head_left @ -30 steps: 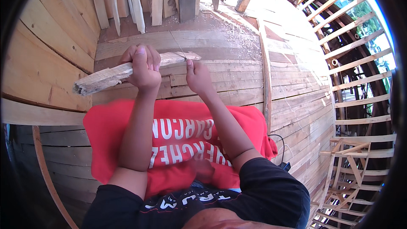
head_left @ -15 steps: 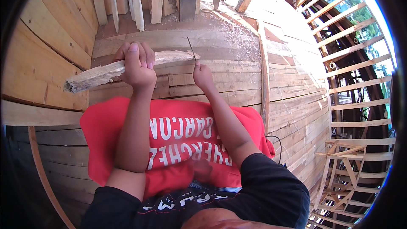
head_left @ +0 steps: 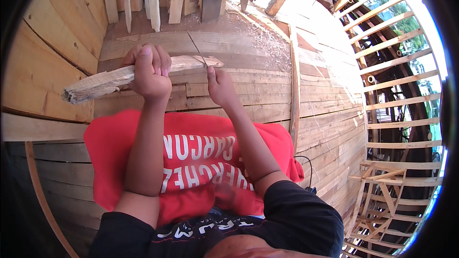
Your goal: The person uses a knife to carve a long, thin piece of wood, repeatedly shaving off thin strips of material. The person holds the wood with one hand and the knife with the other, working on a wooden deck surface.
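Wood [head_left: 106,80] slants away rightward, its tapered end pointing right.

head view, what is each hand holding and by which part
The left hand grips the rough wooden stick around its middle. The right hand holds a thin dark blade by its near end, which is hidden in the fist.

There are two hands [head_left: 152,74] [head_left: 222,87], one wooden stick [head_left: 101,85], one thin blade [head_left: 196,47] and one red cloth [head_left: 198,123].
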A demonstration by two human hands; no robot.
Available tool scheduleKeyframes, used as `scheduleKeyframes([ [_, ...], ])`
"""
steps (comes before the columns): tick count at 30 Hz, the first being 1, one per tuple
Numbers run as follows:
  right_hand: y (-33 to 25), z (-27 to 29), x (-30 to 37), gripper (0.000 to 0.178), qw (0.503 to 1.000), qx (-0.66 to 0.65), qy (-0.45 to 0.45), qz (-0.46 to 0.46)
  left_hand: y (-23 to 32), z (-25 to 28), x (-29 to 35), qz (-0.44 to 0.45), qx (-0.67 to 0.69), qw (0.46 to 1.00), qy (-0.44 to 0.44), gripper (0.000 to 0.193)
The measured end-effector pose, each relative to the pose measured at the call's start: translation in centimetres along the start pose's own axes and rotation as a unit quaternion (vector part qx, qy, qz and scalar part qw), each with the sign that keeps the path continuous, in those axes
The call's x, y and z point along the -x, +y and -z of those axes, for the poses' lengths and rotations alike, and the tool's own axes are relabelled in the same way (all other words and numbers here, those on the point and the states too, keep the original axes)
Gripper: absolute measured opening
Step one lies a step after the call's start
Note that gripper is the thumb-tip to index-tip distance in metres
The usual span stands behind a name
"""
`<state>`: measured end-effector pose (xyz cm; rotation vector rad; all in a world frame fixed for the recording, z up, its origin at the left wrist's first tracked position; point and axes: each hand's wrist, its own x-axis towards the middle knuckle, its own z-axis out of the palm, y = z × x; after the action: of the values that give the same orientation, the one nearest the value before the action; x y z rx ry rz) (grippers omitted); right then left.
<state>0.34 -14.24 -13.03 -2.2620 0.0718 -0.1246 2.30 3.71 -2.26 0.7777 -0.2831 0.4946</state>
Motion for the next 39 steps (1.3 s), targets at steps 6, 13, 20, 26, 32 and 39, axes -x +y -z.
scheduleKeyframes([
  [6, 5.0, -0.8, -0.9, 0.053, 0.989, 0.088, 0.044, -0.108, 0.3, -1.1, -0.3, 0.013, 0.011, 1.0, -0.01, 0.037],
  [13, 7.2, -0.5, -0.8, 0.055, 0.99, 0.092, 0.042, -0.098, 0.2, -1.2, 0.0, 0.02, 0.017, 1.0, -0.012, 0.038],
  [20, 2.7, 0.0, -0.1, 0.056, 0.998, 0.046, -0.004, -0.034, 0.2, -0.9, 0.0, 0.006, -0.008, 1.0, -0.009, 0.038],
  [26, 3.8, -0.6, -1.4, 0.053, 0.99, 0.087, 0.008, -0.107, 0.4, -0.7, -0.3, 0.017, 0.005, 1.0, -0.019, 0.037],
  [32, 7.8, -0.5, -0.6, 0.056, 0.983, 0.12, 0.038, -0.136, 0.4, -1.3, 0.0, 0.026, 0.009, 0.999, -0.038, 0.038],
  [39, 6.0, 0.2, -0.6, 0.053, 0.986, 0.083, 0.014, -0.147, 0.1, -0.6, 0.0, 0.027, 0.003, 0.999, -0.031, 0.038],
])
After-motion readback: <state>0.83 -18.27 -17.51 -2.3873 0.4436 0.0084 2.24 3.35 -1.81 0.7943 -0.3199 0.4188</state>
